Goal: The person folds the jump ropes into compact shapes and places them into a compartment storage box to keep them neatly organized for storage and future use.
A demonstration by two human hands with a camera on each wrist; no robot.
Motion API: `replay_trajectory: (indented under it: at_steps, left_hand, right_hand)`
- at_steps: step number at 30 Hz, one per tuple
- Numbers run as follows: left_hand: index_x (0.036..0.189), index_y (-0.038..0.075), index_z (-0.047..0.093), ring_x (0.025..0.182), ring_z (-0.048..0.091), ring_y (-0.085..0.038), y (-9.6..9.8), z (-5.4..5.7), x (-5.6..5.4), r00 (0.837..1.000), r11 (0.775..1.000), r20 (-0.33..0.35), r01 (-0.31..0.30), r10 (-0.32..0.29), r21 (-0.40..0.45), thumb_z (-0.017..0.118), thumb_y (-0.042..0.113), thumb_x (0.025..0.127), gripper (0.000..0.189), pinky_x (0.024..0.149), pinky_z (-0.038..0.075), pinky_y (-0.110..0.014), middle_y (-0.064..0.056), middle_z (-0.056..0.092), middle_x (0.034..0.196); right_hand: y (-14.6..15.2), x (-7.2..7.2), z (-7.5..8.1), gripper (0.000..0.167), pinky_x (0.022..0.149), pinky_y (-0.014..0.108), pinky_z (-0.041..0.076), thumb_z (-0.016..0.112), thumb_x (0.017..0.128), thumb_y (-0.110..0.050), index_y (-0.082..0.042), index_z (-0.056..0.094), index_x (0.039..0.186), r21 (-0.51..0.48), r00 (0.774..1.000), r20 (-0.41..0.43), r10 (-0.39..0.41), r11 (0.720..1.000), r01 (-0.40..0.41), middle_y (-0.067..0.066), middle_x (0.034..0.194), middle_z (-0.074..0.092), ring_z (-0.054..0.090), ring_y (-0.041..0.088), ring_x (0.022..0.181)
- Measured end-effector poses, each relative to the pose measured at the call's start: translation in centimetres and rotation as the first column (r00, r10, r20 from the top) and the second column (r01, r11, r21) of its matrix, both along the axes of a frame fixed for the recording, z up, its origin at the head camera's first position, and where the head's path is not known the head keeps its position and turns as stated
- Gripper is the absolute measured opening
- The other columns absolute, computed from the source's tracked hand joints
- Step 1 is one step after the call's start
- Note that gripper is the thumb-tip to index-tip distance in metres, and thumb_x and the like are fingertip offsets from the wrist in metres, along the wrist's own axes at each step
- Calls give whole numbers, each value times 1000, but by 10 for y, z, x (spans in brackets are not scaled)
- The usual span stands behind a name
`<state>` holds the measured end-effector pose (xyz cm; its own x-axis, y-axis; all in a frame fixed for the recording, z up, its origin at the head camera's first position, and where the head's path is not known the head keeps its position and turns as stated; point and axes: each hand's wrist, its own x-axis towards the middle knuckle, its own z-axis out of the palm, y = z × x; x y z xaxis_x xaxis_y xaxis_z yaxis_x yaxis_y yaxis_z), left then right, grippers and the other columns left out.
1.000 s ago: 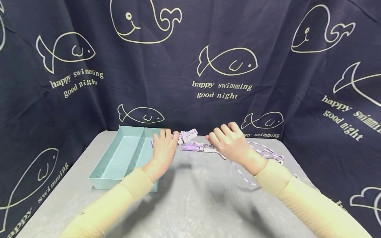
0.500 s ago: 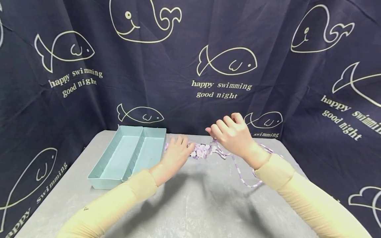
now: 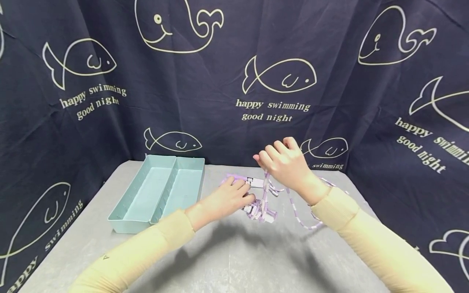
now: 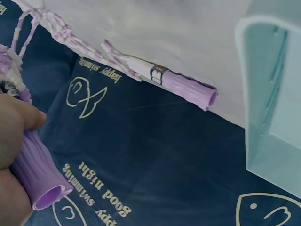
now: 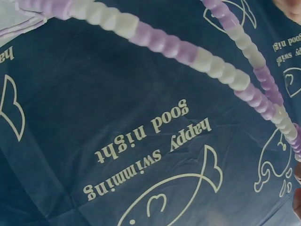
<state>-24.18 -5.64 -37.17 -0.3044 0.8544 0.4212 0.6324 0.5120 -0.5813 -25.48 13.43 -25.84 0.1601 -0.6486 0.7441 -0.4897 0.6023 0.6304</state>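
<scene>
A beaded jump rope (image 5: 164,43) in purple and white runs between both hands. In the head view my left hand (image 3: 224,200) grips one purple handle (image 4: 40,172), and beaded rope is bunched at that handle's white end. The other handle (image 4: 190,90), purple and white with a black label, lies on the table beyond the left fingers. My right hand (image 3: 287,162) is raised and holds the rope with curled fingers. A length hangs from it down to the bunch, and a loose loop (image 3: 297,217) trails on the table below the right wrist.
Two pale teal trays (image 3: 155,221) stand side by side on the grey table (image 3: 234,260), left of the left hand. A dark blue curtain (image 3: 220,122) with fish and whale drawings encloses the back and sides.
My left hand has moved right and nearer with its handle, turning it so the bunched rope points toward the front. The right hand has risen slightly, drawing rope upward. The other handle shows again.
</scene>
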Motion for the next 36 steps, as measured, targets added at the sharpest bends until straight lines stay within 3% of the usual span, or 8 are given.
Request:
replay_trajectory:
  at_steps: [5, 9, 12, 17, 24, 29, 36]
  left_hand:
    - [96, 22, 53, 85, 51, -19, 3, 6, 6, 991, 994, -67, 113, -113, -1, 42, 5, 91, 21, 72, 37, -34, 0, 54, 91]
    - [97, 22, 52, 80, 50, -19, 2, 9, 10, 974, 984, -145, 179, -176, 4, 24, 0, 93, 37, 70, 37, -34, 0, 53, 88]
    - [97, 22, 52, 79, 50, -19, 0, 11, 11, 958, 977, -196, 213, -208, 6, 17, -2, 93, 43, 70, 39, -34, 0, 53, 87]
    - [97, 24, 53, 82, 52, -18, -3, 12, 14, 938, 964, -225, 265, -263, -25, 19, 0, 95, 41, 73, 42, -36, 1, 55, 88]
    - [89, 22, 54, 78, 52, -14, -5, 23, 28, 854, 895, -297, 446, -428, -6, 32, 3, 94, 30, 69, 44, -34, 5, 56, 87]
    - [90, 19, 57, 79, 54, -14, -9, 30, 30, 840, 877, -323, 477, -437, 53, 36, 2, 92, 27, 69, 44, -35, 3, 58, 90]
    - [96, 16, 57, 82, 55, -16, -17, 24, 24, 816, 863, -373, 500, -441, 72, 42, 5, 91, 19, 71, 44, -38, 1, 60, 91]
  right_hand:
    - [5, -11, -7, 32, 57, 42, 38, 53, 92, -15, -3, 45, 64, 13, 1000, 22, -17, 1000, 17, 6, 55, 37, 37, 25, 49]
    - [7, -18, -12, 31, 58, 42, 38, 52, 93, -16, -3, 47, 65, 24, 999, 45, -27, 999, 25, 6, 56, 40, 40, 26, 50]
    - [6, -22, -16, 30, 57, 41, 38, 52, 92, -15, -4, 48, 65, 32, 998, 52, -18, 999, 16, 6, 56, 40, 41, 26, 50]
    - [5, -25, -23, 30, 56, 41, 37, 51, 92, -16, -5, 48, 65, 56, 997, 79, -16, 998, 11, 6, 56, 42, 42, 26, 50]
    - [12, -33, -34, 33, 57, 41, 38, 48, 94, -18, -5, 48, 64, 57, 991, 124, -57, 997, 51, 6, 56, 44, 44, 26, 50]
    - [21, -38, -42, 31, 56, 41, 37, 50, 92, -18, -5, 49, 64, 61, 988, 136, -72, 996, 65, 6, 57, 45, 45, 27, 51]
    - [41, -49, -54, 33, 58, 42, 38, 44, 95, -20, -6, 51, 66, 54, 960, 219, -174, 985, 166, 7, 60, 48, 48, 28, 54]
